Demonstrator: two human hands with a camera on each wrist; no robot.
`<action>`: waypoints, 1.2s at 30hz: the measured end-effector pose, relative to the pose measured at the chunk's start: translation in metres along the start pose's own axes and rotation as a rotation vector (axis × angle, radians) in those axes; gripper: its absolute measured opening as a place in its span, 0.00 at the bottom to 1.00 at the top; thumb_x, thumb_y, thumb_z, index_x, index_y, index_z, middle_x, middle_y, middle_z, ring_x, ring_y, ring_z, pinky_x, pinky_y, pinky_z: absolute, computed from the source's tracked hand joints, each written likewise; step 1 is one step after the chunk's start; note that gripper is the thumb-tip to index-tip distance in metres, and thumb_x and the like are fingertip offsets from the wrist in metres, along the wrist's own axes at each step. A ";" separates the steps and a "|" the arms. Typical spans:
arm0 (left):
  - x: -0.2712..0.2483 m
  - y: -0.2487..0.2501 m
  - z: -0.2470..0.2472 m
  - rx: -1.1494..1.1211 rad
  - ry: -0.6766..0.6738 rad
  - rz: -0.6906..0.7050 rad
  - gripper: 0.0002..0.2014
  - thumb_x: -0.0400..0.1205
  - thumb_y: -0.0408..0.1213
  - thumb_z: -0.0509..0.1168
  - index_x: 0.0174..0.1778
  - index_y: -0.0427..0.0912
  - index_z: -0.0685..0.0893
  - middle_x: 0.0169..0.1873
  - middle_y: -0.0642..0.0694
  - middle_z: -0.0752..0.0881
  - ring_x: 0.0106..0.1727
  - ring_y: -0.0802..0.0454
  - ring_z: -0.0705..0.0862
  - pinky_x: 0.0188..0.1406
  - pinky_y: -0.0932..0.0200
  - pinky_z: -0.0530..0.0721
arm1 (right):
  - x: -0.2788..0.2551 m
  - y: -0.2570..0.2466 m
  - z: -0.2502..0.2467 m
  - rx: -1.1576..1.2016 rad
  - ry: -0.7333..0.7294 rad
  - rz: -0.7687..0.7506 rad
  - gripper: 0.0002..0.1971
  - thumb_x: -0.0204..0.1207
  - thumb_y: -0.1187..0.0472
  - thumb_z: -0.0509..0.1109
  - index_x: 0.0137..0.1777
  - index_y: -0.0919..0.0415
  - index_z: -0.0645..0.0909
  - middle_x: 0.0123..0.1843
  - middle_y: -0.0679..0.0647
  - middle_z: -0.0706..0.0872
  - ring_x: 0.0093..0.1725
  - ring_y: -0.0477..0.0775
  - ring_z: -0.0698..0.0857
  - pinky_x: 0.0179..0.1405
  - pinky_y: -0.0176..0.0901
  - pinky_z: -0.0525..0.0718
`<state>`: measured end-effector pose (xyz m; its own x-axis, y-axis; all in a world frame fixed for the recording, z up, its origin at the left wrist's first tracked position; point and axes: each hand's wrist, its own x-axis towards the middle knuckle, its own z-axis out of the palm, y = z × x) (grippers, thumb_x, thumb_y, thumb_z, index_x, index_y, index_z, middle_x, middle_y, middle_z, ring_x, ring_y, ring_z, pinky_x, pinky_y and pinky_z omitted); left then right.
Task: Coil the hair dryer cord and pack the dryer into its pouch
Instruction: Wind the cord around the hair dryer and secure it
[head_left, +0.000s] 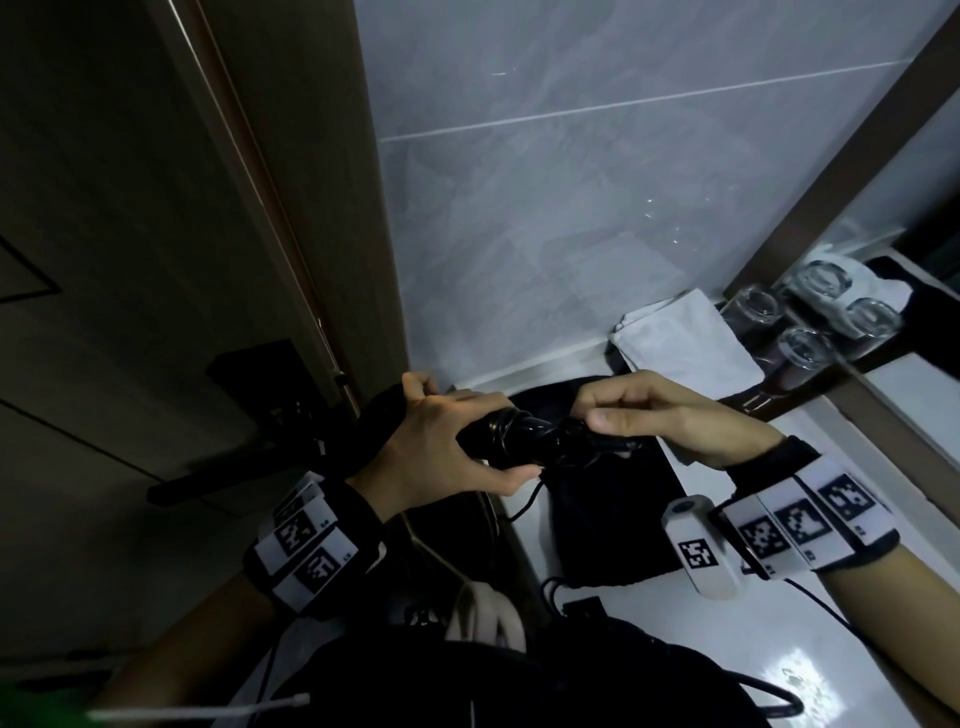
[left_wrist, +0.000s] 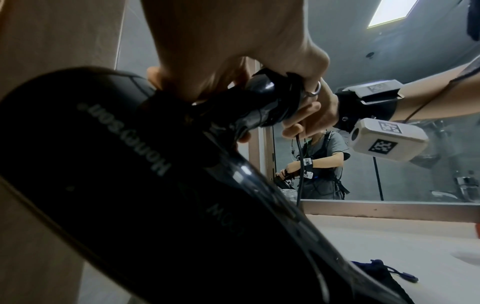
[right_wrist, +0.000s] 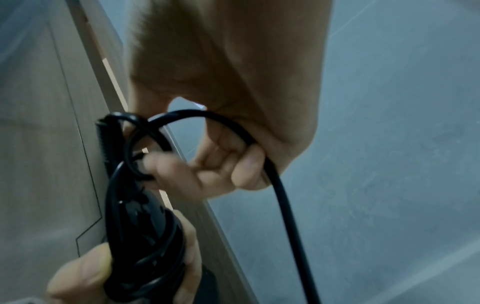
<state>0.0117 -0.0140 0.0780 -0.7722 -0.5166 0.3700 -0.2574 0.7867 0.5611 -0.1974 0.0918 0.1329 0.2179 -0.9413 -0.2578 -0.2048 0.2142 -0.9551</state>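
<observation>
Left hand (head_left: 441, 447) gripping hair dryer (left_wrist: 135, 185), right hand (head_left: 670, 415) pinching cord (right_wrist: 283, 197)

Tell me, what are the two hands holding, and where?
The left hand grips the hair dryer by its cord-wrapped handle; the right hand pinches the loose cord near the handle's end.

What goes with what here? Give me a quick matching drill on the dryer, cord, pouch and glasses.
Things:
1. hair dryer
2. cord
3. pouch
4. glasses

States:
A. lying flat on the counter
B. upside down by the mirror
C. handle gripped by the left hand
D. looped through the right hand

Pairs: 1-C, 2-D, 3-A, 4-B
</observation>
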 end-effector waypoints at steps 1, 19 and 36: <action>0.000 0.000 -0.001 -0.002 -0.007 0.002 0.21 0.62 0.65 0.66 0.41 0.54 0.82 0.30 0.70 0.76 0.36 0.77 0.73 0.52 0.56 0.62 | -0.001 0.000 -0.002 -0.013 -0.032 0.012 0.12 0.77 0.58 0.65 0.42 0.69 0.81 0.36 0.61 0.78 0.37 0.54 0.77 0.38 0.34 0.74; 0.002 0.003 -0.003 0.005 0.026 -0.014 0.22 0.61 0.64 0.66 0.41 0.51 0.83 0.31 0.64 0.80 0.42 0.76 0.73 0.54 0.53 0.65 | -0.002 0.018 0.004 0.377 0.251 -0.031 0.37 0.46 0.53 0.89 0.56 0.59 0.77 0.28 0.49 0.82 0.27 0.48 0.71 0.28 0.33 0.67; 0.000 0.006 -0.014 0.175 -0.152 -0.142 0.25 0.62 0.68 0.63 0.39 0.51 0.84 0.35 0.57 0.88 0.35 0.57 0.82 0.48 0.56 0.57 | -0.004 -0.012 -0.022 -0.314 0.106 0.025 0.07 0.69 0.56 0.77 0.36 0.56 0.84 0.26 0.47 0.78 0.25 0.38 0.73 0.25 0.23 0.69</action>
<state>0.0184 -0.0141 0.0912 -0.7959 -0.5799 0.1739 -0.4558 0.7631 0.4582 -0.2174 0.0876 0.1485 0.1119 -0.9621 -0.2486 -0.4968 0.1625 -0.8525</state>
